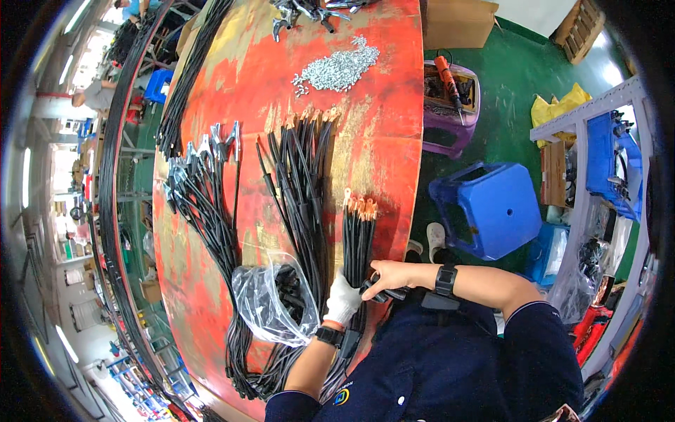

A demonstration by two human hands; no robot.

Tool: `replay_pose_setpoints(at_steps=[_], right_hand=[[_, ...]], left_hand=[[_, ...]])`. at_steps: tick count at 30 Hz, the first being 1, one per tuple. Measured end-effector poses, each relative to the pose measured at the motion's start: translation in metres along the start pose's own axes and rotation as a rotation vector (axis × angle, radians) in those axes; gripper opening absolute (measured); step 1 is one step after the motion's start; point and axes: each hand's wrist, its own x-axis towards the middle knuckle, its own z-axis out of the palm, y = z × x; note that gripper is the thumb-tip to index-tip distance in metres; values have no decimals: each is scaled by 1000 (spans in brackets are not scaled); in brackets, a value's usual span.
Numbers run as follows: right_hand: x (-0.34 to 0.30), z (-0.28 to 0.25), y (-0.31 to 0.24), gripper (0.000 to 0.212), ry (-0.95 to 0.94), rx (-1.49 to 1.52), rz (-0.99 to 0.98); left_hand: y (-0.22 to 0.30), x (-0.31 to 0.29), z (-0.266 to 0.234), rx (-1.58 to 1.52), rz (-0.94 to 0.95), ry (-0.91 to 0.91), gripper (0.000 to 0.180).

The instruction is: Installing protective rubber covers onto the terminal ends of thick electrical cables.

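My left hand (342, 298), in a white glove, is closed around a bundle of black cables (357, 243) with copper lugs at the far ends. My bare right hand (388, 276) is right beside it, its fingers curled over several short black sleeves (394, 293); its thumb side is close to the glove. To the left stands an open clear plastic bag (261, 299) with black pieces inside. Behind the bag lies another bunch of black cables (299, 200) with copper ends. Farther left is a cable bunch ending in metal clamps (204, 155).
A heap of small silvery metal parts (341, 69) lies far back on the worn red table (383, 165), with more clamps (309, 13) beyond. At right are a blue stool (496, 211), a purple stool (450, 137) bearing an orange-handled tool (446, 79), and a shelf rack (580, 162).
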Motion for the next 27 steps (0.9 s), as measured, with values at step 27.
replay_pose_setpoints(at_steps=[27], right_hand=[[-50, -54, -62, 29, 425, 537, -751]], left_hand=[[47, -64, -69, -443, -119, -175, 24]])
